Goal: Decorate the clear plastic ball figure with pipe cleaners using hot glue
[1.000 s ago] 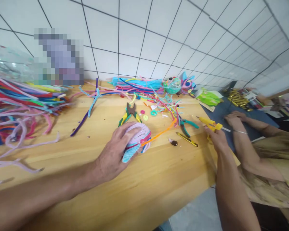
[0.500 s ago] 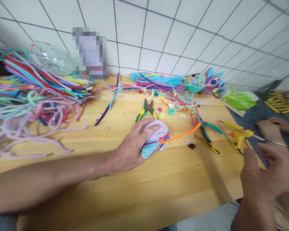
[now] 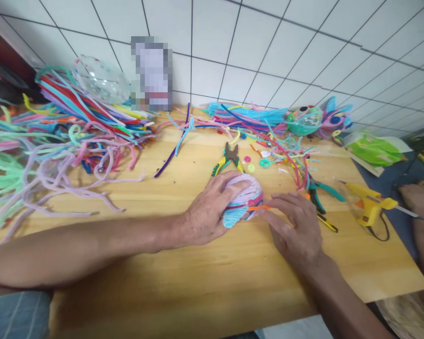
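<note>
My left hand grips a ball wrapped in pale purple, blue and pink pipe cleaners on the wooden table. My right hand rests on the table right of the ball, fingertips pinching an orange pipe cleaner where it sticks out of the ball. A yellow glue gun lies on the table to the right, apart from both hands.
A big heap of coloured pipe cleaners covers the left. Yellow-handled pliers, green-handled pliers and a yellow cutter lie near the ball. Another person's hand sits at the right edge. Finished fish-like figures stand by the tiled wall.
My right hand has let go of the glue gun, which now lies on the table, and moved left to the ball and the orange pipe cleaner. The left hand keeps its hold.
</note>
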Motion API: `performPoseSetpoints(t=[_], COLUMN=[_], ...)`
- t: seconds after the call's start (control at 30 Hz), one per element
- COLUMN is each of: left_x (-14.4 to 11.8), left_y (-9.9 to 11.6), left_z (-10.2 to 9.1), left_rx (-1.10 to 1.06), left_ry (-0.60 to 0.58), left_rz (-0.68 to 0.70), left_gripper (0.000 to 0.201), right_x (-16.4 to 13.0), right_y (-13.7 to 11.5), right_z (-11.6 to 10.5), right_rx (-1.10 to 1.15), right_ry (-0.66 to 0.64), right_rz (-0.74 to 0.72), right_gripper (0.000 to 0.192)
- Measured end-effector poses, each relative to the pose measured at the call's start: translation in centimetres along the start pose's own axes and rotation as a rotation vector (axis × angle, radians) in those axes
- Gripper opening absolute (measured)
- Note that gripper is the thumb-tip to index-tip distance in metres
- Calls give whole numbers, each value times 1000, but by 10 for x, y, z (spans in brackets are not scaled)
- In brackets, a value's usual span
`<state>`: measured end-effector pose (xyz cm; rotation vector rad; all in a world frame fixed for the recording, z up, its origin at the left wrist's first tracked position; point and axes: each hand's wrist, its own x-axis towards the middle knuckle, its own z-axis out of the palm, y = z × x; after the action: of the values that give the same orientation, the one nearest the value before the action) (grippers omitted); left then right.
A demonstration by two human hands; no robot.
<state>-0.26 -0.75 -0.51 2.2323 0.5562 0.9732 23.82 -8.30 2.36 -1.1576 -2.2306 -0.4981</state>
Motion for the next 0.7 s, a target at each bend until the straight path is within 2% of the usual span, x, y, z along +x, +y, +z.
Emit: performPoseSetpoints(t=[0.13, 0.33, 0.5, 0.7], left_x=[0, -1, 0, 1], left_y=[0, -1, -1, 0], left_z=[0, 0, 0, 0], left_rx=[-5, 4, 7, 4], left_ry=[-5, -25, -19, -5], left_rz=[-12, -22, -12, -15], left_gripper=[68, 70, 68, 64], right_x=[2, 11, 15, 16], right_y=[4, 3, 4, 7], right_z=[1, -3, -2, -1], right_rx=[3, 17, -4, 20], right_ry=[14, -12, 15, 15], right_rz=[-15, 22, -24, -14], right_gripper=[46, 31, 27, 25])
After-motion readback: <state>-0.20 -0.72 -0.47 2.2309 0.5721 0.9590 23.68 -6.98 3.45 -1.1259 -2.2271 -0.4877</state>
